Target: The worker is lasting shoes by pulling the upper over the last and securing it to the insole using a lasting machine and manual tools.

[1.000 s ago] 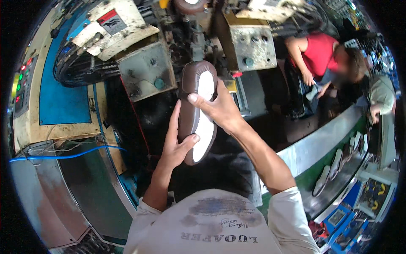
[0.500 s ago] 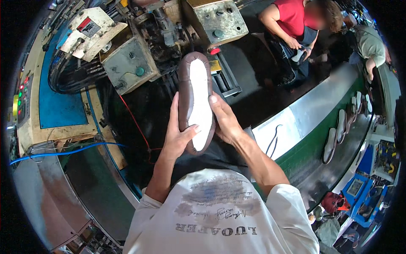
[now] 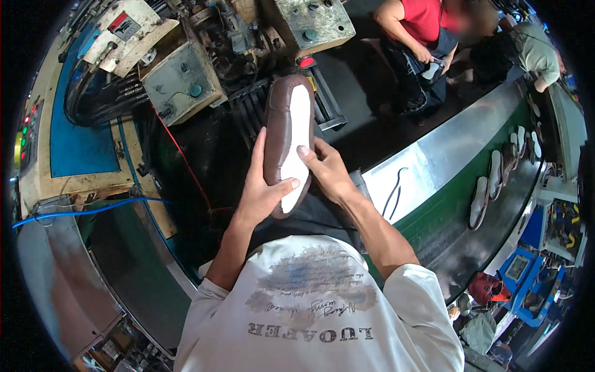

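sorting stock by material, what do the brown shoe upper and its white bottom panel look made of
Brown shoe upper, held in the left hand and right hand: probably leather or a leather-like synthetic, smooth with a dull sheen. White bottom panel: matte and flat, likely board or fabric insole; cannot tell which.

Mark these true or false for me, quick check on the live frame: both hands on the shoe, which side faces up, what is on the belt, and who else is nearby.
1. Both hands grip the brown leather shoe upper with the white insole board. True: left hand and right hand clasp it from either side.
2. The white board faces the camera. True.
3. The shoe rests on the green conveyor belt. False: it is held up in front of the grey metal machine, off the belt.
4. The belt carries no shoes. False: a row of pale shoe pieces lies along it.
5. A person in a red top stands beyond the belt. True.
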